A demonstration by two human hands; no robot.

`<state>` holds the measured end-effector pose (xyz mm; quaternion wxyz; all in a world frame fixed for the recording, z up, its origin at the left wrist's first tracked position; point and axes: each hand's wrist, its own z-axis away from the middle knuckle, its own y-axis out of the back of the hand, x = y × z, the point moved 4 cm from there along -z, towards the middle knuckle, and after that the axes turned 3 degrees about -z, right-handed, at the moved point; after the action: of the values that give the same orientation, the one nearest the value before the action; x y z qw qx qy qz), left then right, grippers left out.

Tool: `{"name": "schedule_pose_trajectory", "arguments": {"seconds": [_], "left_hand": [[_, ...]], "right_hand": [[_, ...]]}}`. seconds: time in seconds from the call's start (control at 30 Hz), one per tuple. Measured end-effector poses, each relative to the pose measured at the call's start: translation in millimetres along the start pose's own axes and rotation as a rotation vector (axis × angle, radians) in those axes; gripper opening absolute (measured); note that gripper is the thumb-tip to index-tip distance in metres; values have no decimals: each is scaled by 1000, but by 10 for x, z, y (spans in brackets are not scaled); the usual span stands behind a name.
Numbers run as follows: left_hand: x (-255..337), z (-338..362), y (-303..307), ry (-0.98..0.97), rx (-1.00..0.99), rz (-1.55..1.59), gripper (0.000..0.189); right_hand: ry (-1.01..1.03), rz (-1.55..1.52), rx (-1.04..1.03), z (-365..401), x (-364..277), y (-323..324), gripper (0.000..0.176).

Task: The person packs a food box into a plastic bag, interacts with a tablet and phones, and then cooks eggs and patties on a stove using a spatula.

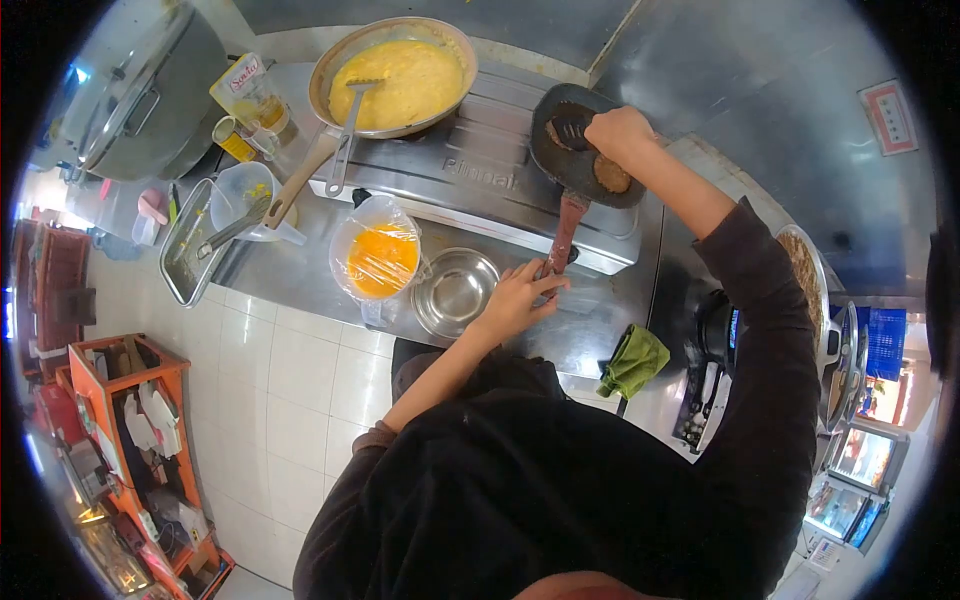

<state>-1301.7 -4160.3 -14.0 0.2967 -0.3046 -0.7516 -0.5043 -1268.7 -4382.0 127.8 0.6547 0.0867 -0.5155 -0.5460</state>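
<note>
My right hand [620,135] is closed round a black slotted spatula [574,126], whose head is in a dark square pan [560,165] on the right side of the stove. Brown patties [611,174] lie in that pan, one partly under the spatula. My left hand [518,302] is at the end of the pan's reddish handle [567,232], fingers curled against it. Below that hand sits a steel bowl [455,290], and left of it a plastic-wrapped container [378,255] of orange liquid. A round pan [320,90] of yellow food with a metal turner [347,140] is on the left burner.
A large lidded pot [165,110] stands at the back left, near a pouch [245,90] and a can [233,138]. A pitcher [232,195] and metal tray [175,262] are at the left counter edge. A green cloth [635,362] lies at the front right.
</note>
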Motion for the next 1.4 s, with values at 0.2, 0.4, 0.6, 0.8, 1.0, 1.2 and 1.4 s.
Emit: {"name": "schedule_pose_trajectory", "arguments": {"seconds": [0.2,0.4,0.6,0.8,1.0,1.2,1.4], "left_hand": [[17,-2,27,34,-2,-22,32],[19,-2,34,36,-17,-10,31],[22,16,17,0,-3,-44,30],[77,22,-7,-45,-22,-137,27],[111,22,18,-55,-51,-168,27],[57,15,-9,-114,27,-106,26],[66,18,-3,-65,-53,-18,26]], "right_hand": [[-26,20,-28,-17,-29,-15,14],[-8,11,14,-66,-10,-174,13],[-36,23,60,-67,-23,-287,11],[3,-7,64,-73,-57,-524,15],[-42,26,-92,349,-262,-464,12],[-81,-15,-9,438,-289,-422,12],[-108,-11,-114,410,-331,-272,13]]}}
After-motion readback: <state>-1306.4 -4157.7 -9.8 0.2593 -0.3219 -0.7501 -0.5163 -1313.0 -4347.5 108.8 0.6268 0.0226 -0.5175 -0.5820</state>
